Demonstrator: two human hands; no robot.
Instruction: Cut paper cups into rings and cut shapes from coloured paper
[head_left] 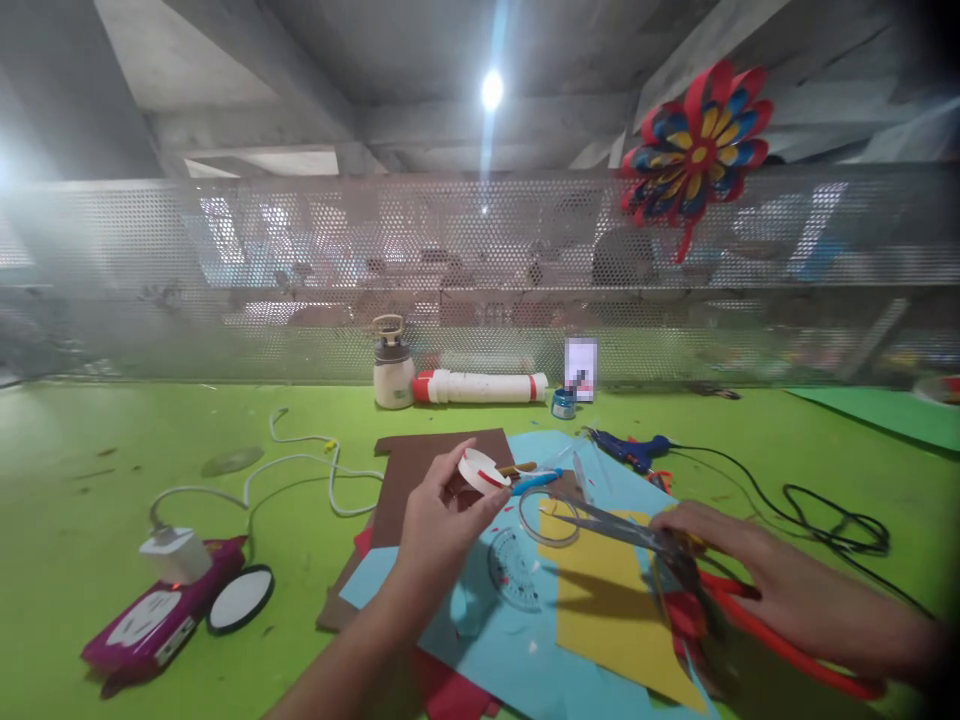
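Note:
Between the thumb and fingers of my left hand (439,525) is a white ring (480,472) with a red stripe, perhaps a tape roll or a paper loop. My right hand (750,560) grips scissors (615,525) with red handles near their pivot, the blades pointing left and slightly apart. Under the blade tips lies a thin pale ring (550,535). A clear protractor (514,570) rests on light blue paper (480,650) below my hands. Yellow paper (600,600) lies beneath the scissors. Just beyond the white ring is a blue pen (538,481).
A blue glue gun (634,450) trails a black cord at right. At left sit a purple power strip (161,625) with a white charger (175,555) and a round disc (240,600). Behind stand a spray bottle (394,375), a white tube (487,387) and a phone (581,365).

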